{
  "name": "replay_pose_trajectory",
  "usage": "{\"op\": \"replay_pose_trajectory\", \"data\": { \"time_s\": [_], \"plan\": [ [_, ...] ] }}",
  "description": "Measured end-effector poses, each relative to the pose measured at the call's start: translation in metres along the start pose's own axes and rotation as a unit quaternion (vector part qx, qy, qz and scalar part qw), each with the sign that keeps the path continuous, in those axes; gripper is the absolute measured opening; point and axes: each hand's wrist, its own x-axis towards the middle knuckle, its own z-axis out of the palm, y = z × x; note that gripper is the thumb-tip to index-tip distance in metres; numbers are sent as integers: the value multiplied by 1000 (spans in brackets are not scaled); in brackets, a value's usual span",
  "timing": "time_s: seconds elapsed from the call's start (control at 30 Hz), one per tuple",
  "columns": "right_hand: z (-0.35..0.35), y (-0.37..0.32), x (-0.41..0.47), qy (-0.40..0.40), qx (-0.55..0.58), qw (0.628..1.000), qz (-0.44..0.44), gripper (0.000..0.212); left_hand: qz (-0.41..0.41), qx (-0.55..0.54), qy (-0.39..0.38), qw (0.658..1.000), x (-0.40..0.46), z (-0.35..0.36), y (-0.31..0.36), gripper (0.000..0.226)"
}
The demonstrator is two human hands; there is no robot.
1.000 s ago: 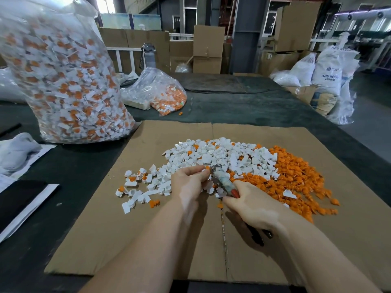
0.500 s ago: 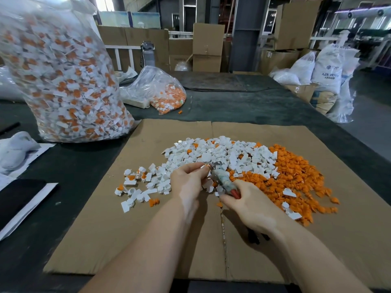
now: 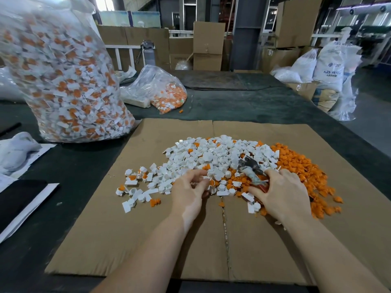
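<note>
- Head view: the bench (image 3: 232,106), dark-topped, carries everything. A cardboard sheet (image 3: 127,229) lies over it, probably to keep small parts together and spare the surface.
- Large clear bag (image 3: 63,81) of white-and-orange parts stands at the sheet's far-left corner, well apart from the hands. A smaller bag (image 3: 156,89) lies behind it.
- Heap of white pieces (image 3: 211,153) sits at mid-sheet with orange pieces (image 3: 300,166) banked to its right, seemingly separated by colour.
- Right hand (image 3: 283,193) curls round the red handle of a cutting tool (image 3: 251,172), whose head rests over the heap, ready for use.
- Left hand (image 3: 188,193) pinches a white piece (image 3: 206,180) at the heap's near edge. Loose strays crowd the fingers and could be caught up too.
</note>
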Motion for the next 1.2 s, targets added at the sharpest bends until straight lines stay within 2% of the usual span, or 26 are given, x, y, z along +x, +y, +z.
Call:
{"op": "replay_pose_trajectory", "data": {
  "time_s": [0.1, 0.17, 0.27, 0.4, 0.5, 0.63, 0.87, 1.2],
  "plan": [
    [1, 0, -1, -11, -57, 998, 6, 67, 6, 13, 8, 1000, -1, 0, -3, 19],
    [0, -6, -4, 30, -55, 998, -16, 60, -1, 2, 9, 1000, 0, 1, -3, 19],
    [0, -27, -11, 127, 107, 977, -136, 35, -16, -16, 13, 1000, 1, 3, -4, 20],
    [7, -56, -25, 122, 236, 929, -259, 24, -14, -42, 1, 999, 0, 3, -4, 18],
    [16, -61, -26, 109, 288, 918, -251, 6, 10, -29, -21, 999, -3, -1, -5, 27],
    [21, -62, -26, 113, 322, 912, -229, 7, 53, 31, -80, 995, -8, -6, -5, 34],
    [21, -61, -31, 142, 350, 906, -193, 15, 78, 83, -58, 992, -8, -4, -5, 32],
    [19, -60, -33, 120, 325, 913, -217, 7, 98, 132, -45, 985, -10, -2, -6, 34]
  ]
}}
